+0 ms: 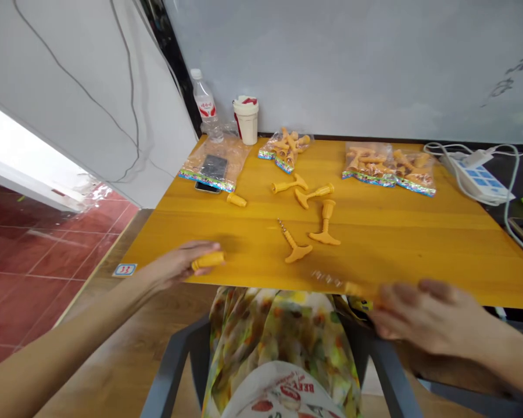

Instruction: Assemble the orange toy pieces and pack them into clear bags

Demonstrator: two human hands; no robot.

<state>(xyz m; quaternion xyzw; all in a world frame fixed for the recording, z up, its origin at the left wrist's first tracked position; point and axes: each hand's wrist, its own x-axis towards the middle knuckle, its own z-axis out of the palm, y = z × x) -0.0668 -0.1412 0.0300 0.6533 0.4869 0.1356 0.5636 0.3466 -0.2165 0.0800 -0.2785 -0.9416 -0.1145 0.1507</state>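
My left hand [196, 261] is closed around a yellow-orange plastic sleeve [208, 260], above the table's near left edge. In my right hand [422, 307], blurred by motion, is a corkscrew [353, 288] with its metal spiral pointing left; the fingers hide its handle. Between the hands, another corkscrew [297, 251] lies on the table with its spiral bare. Behind it rest several T-handled corkscrews with sleeves fitted, among them an upright-lying one [326, 223] and a slanted one [314, 195]. A loose sleeve [236, 200] lies farther left.
Clear bags of corkscrews [286, 145] [369, 164] line the back of the wooden table [387, 232]. At back left stand a water bottle [207, 107] and a white cup [246, 121], near a phone [207, 187] partly under an open bag [233, 154]. A power strip [479, 177] with cables sits right.
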